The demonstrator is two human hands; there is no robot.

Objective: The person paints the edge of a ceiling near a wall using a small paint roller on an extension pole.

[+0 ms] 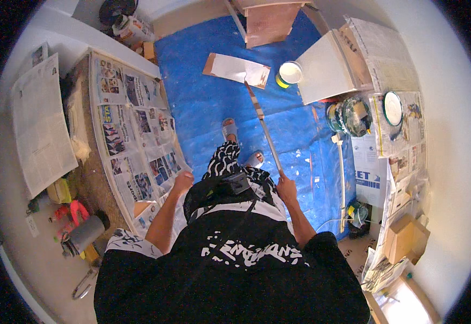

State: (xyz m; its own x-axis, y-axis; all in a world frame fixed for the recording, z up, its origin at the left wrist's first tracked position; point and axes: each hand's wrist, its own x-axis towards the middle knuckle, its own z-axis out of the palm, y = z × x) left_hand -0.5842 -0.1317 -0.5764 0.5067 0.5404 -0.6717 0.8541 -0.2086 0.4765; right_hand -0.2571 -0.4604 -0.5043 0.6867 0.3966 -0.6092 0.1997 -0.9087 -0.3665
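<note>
Pole (268, 137): gripped in closed right hand (285, 188), tip over board (227, 67) toward tarp's (192, 102) far edge.
Left hand (182, 182): loosely curled by newspaper's (138, 124) edge; hold cannot be told.

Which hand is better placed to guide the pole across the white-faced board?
Probably the right hand: it grips the pole, whose far end reaches the board. The left hand is beside the newspapers.

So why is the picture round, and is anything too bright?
In the head view, the fisheye lens leaves dark corners and bends the pale wall; also there, a bright white patch, lower right, looks washed out, and the crinkled blue plastic sheet looks paler near the bare right hand, maybe glare.
</note>
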